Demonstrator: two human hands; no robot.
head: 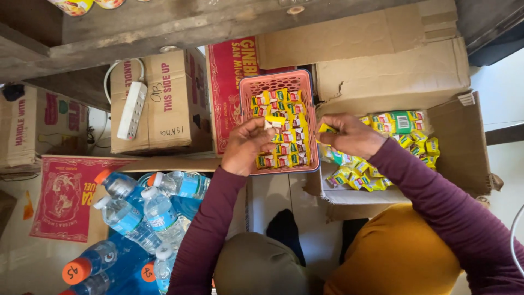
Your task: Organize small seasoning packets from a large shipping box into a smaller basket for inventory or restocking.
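Over pink basket (246, 87), sachet strip (275, 121) spans left grip (246, 145); right grip (349, 134).

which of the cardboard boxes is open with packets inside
The cardboard box at the right, under the right hand: its flaps are open and yellow packets fill it. The other boxes are shut.

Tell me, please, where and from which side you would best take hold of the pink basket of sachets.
Probably the pink basket by its two long rims, hands from left and right. It stands upright with sachets loose inside, so it should stay level. Both hands, left and right, hover over it.
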